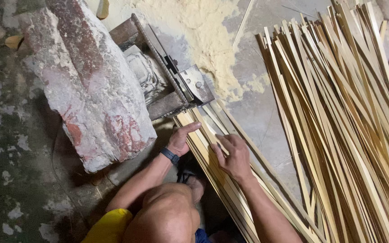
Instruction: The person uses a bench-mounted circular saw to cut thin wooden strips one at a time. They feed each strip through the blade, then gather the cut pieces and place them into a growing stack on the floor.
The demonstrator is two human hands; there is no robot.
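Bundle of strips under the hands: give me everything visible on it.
The bundle of strips is made of thin, flat, pale yellow slats, bamboo-like, stacked side by side. It lies diagonally on the floor, its far end butted against the metal tool. The left hand rests at its edge, and the right hand presses flat on top. Its near end runs out of view.

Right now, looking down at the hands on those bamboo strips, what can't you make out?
Head view:
- Left hand: palm side hidden, so its grip on the bundle of pale flat bamboo strips is unclear.
- Right hand: fingers cover the strips beneath.
- Grey metal machine: partly behind the large red-stained stone block.
- Loose strip pile: cut off by the frame edges.
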